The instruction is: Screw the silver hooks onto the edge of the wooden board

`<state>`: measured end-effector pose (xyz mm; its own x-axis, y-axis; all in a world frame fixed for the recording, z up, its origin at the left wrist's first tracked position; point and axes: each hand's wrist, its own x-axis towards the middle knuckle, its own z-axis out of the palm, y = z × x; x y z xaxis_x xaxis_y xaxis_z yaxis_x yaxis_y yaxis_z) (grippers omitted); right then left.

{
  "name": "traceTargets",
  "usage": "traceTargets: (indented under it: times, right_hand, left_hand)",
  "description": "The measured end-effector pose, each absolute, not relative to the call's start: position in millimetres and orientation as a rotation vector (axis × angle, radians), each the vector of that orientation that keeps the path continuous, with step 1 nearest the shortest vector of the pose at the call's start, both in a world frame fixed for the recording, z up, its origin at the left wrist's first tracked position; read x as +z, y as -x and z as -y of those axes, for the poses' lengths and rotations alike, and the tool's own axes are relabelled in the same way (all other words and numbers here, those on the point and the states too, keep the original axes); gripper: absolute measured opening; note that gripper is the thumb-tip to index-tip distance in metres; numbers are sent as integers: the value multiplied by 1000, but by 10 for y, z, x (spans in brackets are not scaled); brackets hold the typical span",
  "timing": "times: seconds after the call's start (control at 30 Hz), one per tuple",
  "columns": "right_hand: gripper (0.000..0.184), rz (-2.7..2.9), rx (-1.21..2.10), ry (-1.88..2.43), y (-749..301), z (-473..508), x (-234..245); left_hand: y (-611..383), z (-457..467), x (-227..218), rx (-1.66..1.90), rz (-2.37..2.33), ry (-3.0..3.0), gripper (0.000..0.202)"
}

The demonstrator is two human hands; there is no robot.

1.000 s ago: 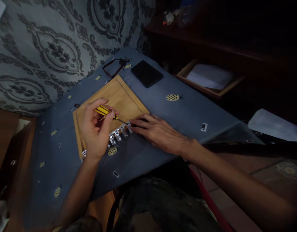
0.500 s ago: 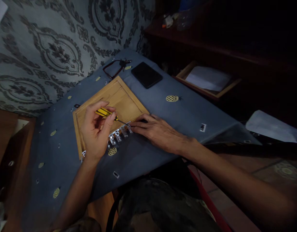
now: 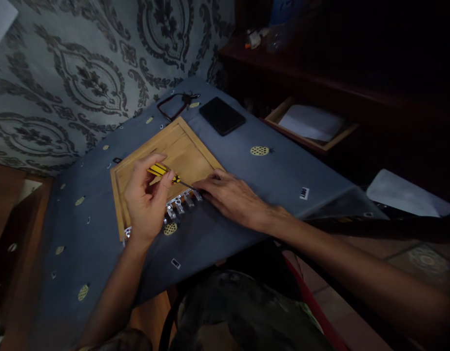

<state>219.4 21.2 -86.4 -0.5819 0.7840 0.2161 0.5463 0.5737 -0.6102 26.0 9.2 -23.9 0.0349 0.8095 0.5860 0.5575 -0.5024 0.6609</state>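
My left hand (image 3: 146,200) is closed around the yellow-and-black handle of a screwdriver (image 3: 159,169). Its thin shaft slants down to the right, and the tip ends at my right fingertips. A framed wooden board (image 3: 190,156) lies flat beneath both hands. Along its near edge runs a metal rail with several silver hooks (image 3: 179,205); my left hand covers part of it. My right hand (image 3: 235,200) rests at the rail's right end, fingers bent and pressed together by the screwdriver tip. Whatever those fingers pinch is hidden.
Beyond the board, a black phone (image 3: 222,116) and a dark looped strap with keys (image 3: 173,105) lie on the blue tablecloth (image 3: 279,183). An open drawer (image 3: 312,122) with paper sits to the right. Patterned wallpaper (image 3: 93,78) backs the table's left side.
My right fingers have shifted slightly up and left, closer over the screwdriver tip. The screwdriver has turned a little in my left hand. The view has moved slightly.
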Motion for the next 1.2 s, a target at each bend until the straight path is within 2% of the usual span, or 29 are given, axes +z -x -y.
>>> traceTargets:
  times: [0.43, 0.93, 1.2]
  right_hand:
    - [18, 2242, 761, 1254, -2020, -265, -767]
    - [15, 2155, 675, 1306, -1959, -255, -816]
    - [17, 2117, 677, 1267, -1953, -249, -868]
  left_hand:
    - [-238, -98, -271, 1467, -1380, -2114, 23]
    - [-214, -98, -202, 1364, -1285, -2101, 30]
    - [-213, -124, -212, 1347, -1299, -2108, 27]
